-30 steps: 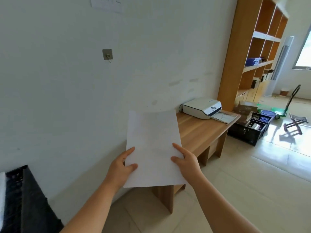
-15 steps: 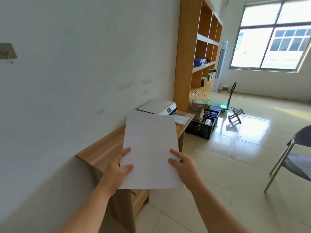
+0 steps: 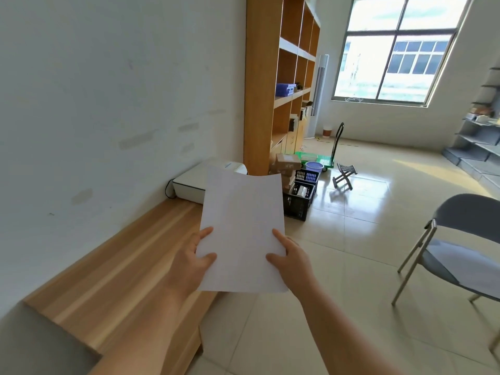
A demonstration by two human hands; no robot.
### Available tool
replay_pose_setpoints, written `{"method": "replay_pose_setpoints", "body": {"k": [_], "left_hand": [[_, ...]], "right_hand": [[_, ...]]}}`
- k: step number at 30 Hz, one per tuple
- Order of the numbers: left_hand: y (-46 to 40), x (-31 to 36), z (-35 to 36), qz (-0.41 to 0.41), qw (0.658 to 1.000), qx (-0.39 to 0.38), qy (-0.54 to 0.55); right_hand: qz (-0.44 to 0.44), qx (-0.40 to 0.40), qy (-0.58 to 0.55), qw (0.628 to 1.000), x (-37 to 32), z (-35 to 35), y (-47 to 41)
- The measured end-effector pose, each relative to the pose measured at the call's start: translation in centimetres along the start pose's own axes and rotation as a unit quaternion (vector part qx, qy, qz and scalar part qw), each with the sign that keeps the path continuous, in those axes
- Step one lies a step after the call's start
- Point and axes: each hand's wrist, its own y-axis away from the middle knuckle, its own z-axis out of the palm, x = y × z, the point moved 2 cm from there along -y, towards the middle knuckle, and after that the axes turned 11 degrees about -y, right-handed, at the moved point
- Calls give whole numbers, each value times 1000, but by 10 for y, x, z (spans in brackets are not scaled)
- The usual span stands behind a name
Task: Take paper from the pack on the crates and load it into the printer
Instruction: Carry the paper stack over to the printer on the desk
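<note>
a: paper (image 3: 243,228) first, where do you have it?

b: i see it held up in front of the camera, a white sheet gripped by both hands at its lower half, its top edge curling a little. it covers part of the printer (image 3: 189,182) behind it.

a: how are the fingers set?

b: the left hand (image 3: 189,263) pinches the sheet's left edge, thumb on the front face and the other fingers behind. the right hand (image 3: 292,262) does the same on the right edge, thumb on the front and forefinger stretched up along the side. both are closed on the sheet.

a: and the printer?

b: white, low and flat, sitting at the far end of the wooden desk (image 3: 116,274) against the wall (image 3: 108,90), with a dark cable at its left corner. i can't tell whether its tray is open; the sheet hides that side.

a: anything else nearby?

b: a tall wooden shelf unit (image 3: 262,85) just beyond the printer, black crates (image 3: 299,197) on the floor beside the desk's far end, a grey chair (image 3: 460,239) at the right, and a window (image 3: 395,50) in the far wall.
</note>
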Motion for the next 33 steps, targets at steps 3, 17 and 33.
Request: {"method": "replay_pose_setpoints", "body": {"k": [3,17,33], "left_hand": [[-38,4,30,-4,1000,3,-1],[-217,32,145,-54,997,18,58],[-483,7,232,-59,997,48,32]], "right_hand": [[-6,12,0,1000,17,-21,-43],[46,-25,-98,994,71,-100,-250],[39,-18,-34,999,107,-136,-532]]}}
